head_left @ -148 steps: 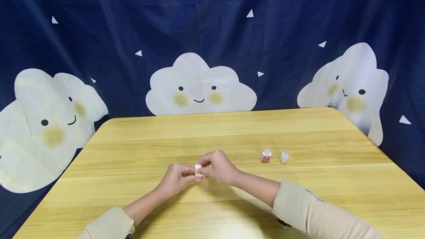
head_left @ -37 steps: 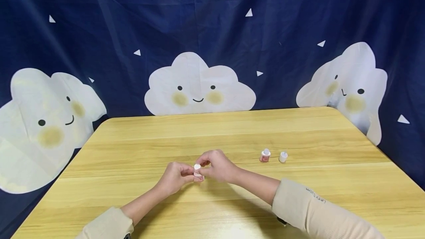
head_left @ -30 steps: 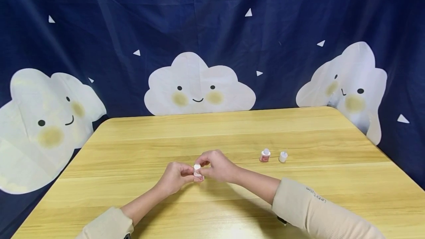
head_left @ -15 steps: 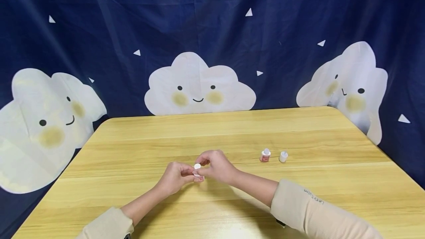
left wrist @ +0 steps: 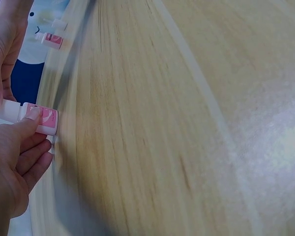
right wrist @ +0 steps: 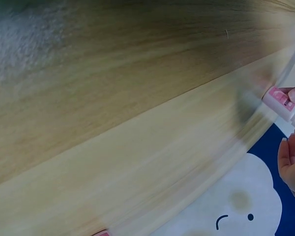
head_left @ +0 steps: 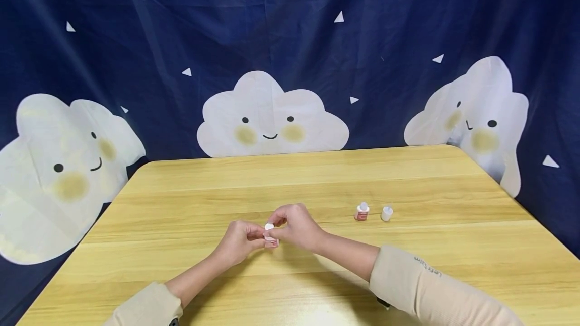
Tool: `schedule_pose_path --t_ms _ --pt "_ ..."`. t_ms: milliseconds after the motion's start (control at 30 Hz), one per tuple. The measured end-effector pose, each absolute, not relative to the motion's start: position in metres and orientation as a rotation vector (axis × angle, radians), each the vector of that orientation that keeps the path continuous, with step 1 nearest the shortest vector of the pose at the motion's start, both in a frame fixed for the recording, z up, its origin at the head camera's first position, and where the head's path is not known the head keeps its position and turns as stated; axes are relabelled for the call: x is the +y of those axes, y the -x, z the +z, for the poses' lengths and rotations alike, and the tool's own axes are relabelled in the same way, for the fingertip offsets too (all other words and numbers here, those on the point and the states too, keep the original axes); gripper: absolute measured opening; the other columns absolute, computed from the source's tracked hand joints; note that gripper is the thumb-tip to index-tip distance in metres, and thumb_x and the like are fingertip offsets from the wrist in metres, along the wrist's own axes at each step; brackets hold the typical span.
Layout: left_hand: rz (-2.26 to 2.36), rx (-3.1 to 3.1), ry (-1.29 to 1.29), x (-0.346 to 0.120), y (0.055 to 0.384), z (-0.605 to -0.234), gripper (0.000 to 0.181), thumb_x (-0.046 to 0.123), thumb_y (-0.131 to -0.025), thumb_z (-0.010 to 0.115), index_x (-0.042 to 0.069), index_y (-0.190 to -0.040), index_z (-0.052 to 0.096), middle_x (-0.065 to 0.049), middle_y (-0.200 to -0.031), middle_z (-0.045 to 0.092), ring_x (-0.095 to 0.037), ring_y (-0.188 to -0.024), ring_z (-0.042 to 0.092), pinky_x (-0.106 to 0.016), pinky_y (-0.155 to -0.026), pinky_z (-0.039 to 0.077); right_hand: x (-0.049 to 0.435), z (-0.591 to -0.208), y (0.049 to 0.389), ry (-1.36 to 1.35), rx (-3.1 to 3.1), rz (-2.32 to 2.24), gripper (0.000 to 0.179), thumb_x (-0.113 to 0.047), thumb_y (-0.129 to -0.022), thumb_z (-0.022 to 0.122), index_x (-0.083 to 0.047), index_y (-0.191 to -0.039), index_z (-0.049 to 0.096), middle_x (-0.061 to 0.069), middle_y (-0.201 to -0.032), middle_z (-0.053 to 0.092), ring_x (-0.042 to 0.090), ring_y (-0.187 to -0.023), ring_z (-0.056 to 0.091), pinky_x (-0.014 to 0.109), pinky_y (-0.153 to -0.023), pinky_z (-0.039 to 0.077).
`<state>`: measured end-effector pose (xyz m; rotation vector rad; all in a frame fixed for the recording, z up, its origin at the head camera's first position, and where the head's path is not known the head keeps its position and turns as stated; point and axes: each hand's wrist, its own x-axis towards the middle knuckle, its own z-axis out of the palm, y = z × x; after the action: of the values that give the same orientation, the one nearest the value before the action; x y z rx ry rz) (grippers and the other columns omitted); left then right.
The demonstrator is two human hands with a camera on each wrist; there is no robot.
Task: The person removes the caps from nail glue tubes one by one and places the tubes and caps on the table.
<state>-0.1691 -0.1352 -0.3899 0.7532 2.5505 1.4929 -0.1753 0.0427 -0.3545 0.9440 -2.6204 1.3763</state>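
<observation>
Near the middle of the table, my left hand [head_left: 240, 243] holds a small white bottle [left wrist: 48, 120] with a pink label between thumb and fingers. The bottle stands upright, its base at or close to the tabletop. Its white cap [head_left: 269, 226] sits on top, and my right hand [head_left: 299, 228] pinches this cap between thumb and fingers. In the left wrist view the cap [left wrist: 7, 110] lies in line with the bottle neck. Fingers cover part of the label and the cap's sides. Whether the cap is tight cannot be told.
On the wooden table [head_left: 317, 275], to the right, stands a second small bottle [head_left: 361, 214] with a pinkish-red label and a pale, narrow top. Beside it is a loose white cap [head_left: 386, 215] with a thin stem. A dark blue cloud-patterned curtain [head_left: 308, 29] hangs behind the table's far edge.
The right thumb and fingers have shifted slightly around the cap, covering more or less of it. Both hands, the held bottle, the second bottle and the loose cap stay in place.
</observation>
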Motion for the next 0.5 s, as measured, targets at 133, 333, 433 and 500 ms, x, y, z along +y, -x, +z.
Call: schedule_pose_path --t_ms 133,333,433,500 --pt "1.48 2.552 -0.754 -0.135 0.1684 -0.3897 0.01 0.006 -0.078 0.071 -0.002 -0.085 0.072 -0.014 -0.083 0.072 -0.011 -0.073 0.071 -0.016 -0.065 0.056 0.0433 -0.3536 0.1759 -0.962 -2.627 1.373 0.006 -0.002 -0.075 0.074 0.001 -0.078 0.071 0.01 -0.074 0.071 0.005 -0.065 0.059 0.018 -0.064 0.054" --pt "1.473 2.549 -0.742 -0.1347 0.1678 -0.3889 0.01 0.007 -0.078 0.071 -0.002 -0.084 0.073 -0.014 -0.083 0.072 -0.011 -0.074 0.071 -0.016 -0.066 0.056 0.044 -0.352 0.1769 -1.008 -2.648 1.373 0.004 -0.001 -0.077 0.072 0.001 -0.08 0.071 0.01 -0.077 0.071 0.01 -0.07 0.063 0.03 -0.069 0.057" --pt "1.467 2.555 -0.734 -0.1349 0.1676 -0.3883 0.013 0.01 -0.078 0.072 0.0 -0.085 0.073 -0.013 -0.082 0.072 -0.011 -0.074 0.071 -0.016 -0.065 0.056 0.0446 -0.3514 0.1777 -1.035 -2.662 1.364 0.004 -0.001 -0.078 0.07 0.001 -0.082 0.071 0.009 -0.079 0.072 0.013 -0.074 0.065 0.031 -0.072 0.056" --pt "1.456 2.564 -0.727 -0.1351 0.1673 -0.3878 0.013 0.011 -0.077 0.072 0.001 -0.086 0.073 -0.013 -0.082 0.073 -0.011 -0.073 0.071 -0.016 -0.065 0.055 0.0452 -0.3512 0.1783 -1.05 -2.675 1.353 0.005 -0.001 -0.079 0.07 0.0 -0.083 0.071 0.009 -0.08 0.072 0.013 -0.076 0.065 0.03 -0.073 0.056"
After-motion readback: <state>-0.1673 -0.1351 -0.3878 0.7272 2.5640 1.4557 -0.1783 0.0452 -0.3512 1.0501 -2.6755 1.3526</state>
